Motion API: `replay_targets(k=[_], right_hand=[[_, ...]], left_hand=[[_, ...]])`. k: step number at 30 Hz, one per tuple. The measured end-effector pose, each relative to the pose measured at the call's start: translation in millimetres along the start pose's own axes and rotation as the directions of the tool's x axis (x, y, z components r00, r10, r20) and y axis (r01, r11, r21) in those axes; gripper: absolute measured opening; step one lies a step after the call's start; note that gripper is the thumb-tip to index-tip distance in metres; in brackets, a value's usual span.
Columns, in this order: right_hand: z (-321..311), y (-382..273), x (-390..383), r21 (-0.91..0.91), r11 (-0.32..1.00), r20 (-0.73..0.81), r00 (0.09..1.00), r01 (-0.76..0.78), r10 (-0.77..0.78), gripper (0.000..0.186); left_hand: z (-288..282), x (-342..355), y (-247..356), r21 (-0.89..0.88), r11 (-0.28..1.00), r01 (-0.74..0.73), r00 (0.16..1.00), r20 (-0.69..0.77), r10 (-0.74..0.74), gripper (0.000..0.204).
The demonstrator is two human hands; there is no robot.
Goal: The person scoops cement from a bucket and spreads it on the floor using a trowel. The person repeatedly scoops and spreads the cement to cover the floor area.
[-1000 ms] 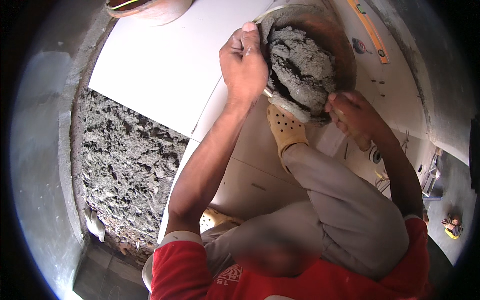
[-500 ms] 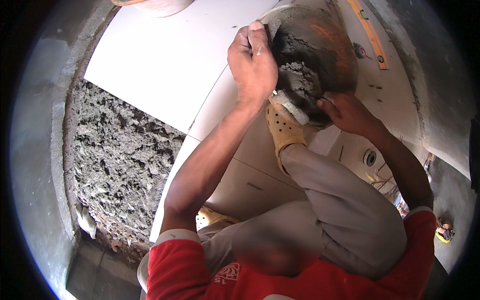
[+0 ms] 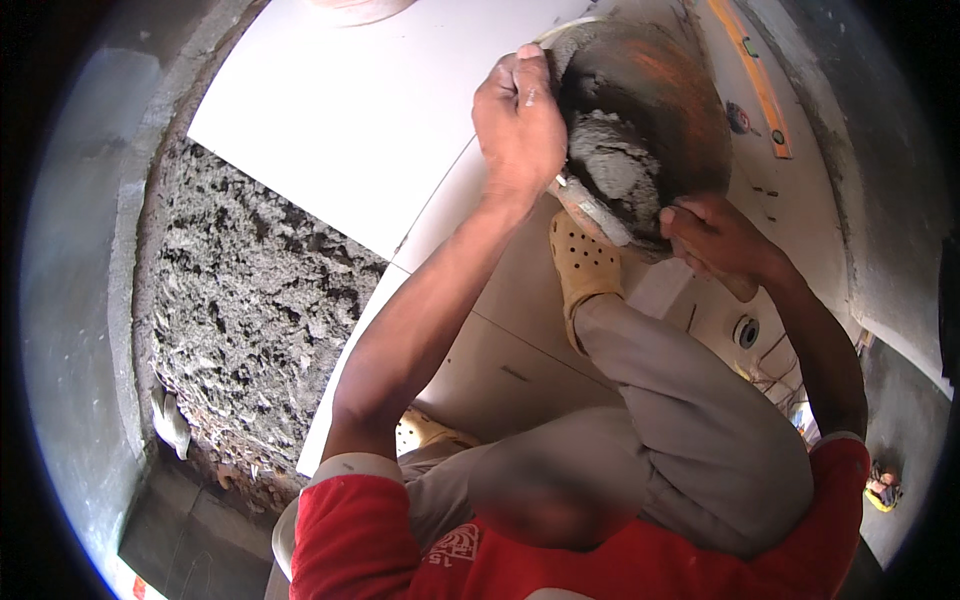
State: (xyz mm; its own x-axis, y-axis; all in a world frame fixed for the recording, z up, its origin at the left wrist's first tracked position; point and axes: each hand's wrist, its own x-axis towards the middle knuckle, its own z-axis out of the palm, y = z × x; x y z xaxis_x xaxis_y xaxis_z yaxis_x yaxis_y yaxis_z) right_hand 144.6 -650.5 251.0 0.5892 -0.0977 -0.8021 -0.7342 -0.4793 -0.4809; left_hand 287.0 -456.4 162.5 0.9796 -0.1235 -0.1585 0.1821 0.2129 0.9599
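Observation:
My left hand (image 3: pixel 518 130) grips the near-left rim of a round, worn container (image 3: pixel 678 105), dark inside with orange patches, raised above my foot in a tan perforated clog (image 3: pixel 585 270). Grey wet mortar (image 3: pixel 615 155) lies lumped in its lower part. Closed around a wooden tool handle (image 3: pixel 738 282), my right hand (image 3: pixel 720 240) is at the container's lower right edge; the tool's working end is unclear among the mortar.
White tiles (image 3: pixel 320 100) border a rough bed of grey mortar (image 3: pixel 260 290) at left, beside a concrete strip (image 3: pixel 135 270). An orange level (image 3: pixel 760 80), a small round tool (image 3: pixel 740 118) and a round disc (image 3: pixel 745 330) lie at right.
The container and both hands have shifted slightly right in view. The mortar lump looks smaller than a second ago, exposing more dark inner surface. The wooden handle, hidden half a second ago, shows again.

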Motion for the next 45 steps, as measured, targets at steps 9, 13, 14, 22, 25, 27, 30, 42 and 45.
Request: replay_targets(k=[9,13,14,22,25,27,30,42,45], right_hand=[[-31,23,2,-0.086,0.983,-0.137,0.975,0.163,-0.174,0.038],[-48,34,-4,-0.116,0.993,-0.285,0.958,0.01,-0.043,0.037],[-53,33,-7,-0.035,0.997,-0.206,0.976,0.064,-0.07,0.037],[-93,11,-75,-0.174,0.983,-0.472,0.881,-0.059,-0.03,0.054],[-87,-19,-77,-0.099,0.995,-0.4,0.915,0.013,-0.052,0.052],[-72,-48,-76,-0.008,0.998,-0.314,0.948,0.058,-0.057,0.051],[-40,-98,-73,0.225,0.971,-0.115,0.992,0.085,-0.06,0.049],[318,-142,71,-0.133,0.853,0.106,0.863,0.505,-0.495,0.061],[347,-128,95,-0.411,0.694,-0.013,0.758,0.591,-0.652,0.055]], left_hand=[[-33,19,-7,0.324,0.935,0.148,0.985,0.033,-0.168,0.086],[-76,1,14,0.412,0.908,0.071,0.964,0.207,-0.169,0.082],[-96,-5,20,0.478,0.876,0.068,0.956,0.219,-0.193,0.082],[-339,-107,49,0.883,0.469,0.025,0.932,0.149,-0.329,0.06],[-408,-176,40,0.896,0.428,0.117,0.979,-0.032,-0.199,0.047],[-443,-219,26,0.906,0.421,0.042,0.997,-0.01,-0.078,0.04],[-465,-268,-11,0.818,0.457,0.349,0.913,-0.407,0.031,0.036],[-462,-313,-100,0.753,0.403,0.519,0.594,-0.658,0.463,0.035],[-456,-320,-104,0.761,0.412,0.501,0.622,-0.648,0.44,0.035]])
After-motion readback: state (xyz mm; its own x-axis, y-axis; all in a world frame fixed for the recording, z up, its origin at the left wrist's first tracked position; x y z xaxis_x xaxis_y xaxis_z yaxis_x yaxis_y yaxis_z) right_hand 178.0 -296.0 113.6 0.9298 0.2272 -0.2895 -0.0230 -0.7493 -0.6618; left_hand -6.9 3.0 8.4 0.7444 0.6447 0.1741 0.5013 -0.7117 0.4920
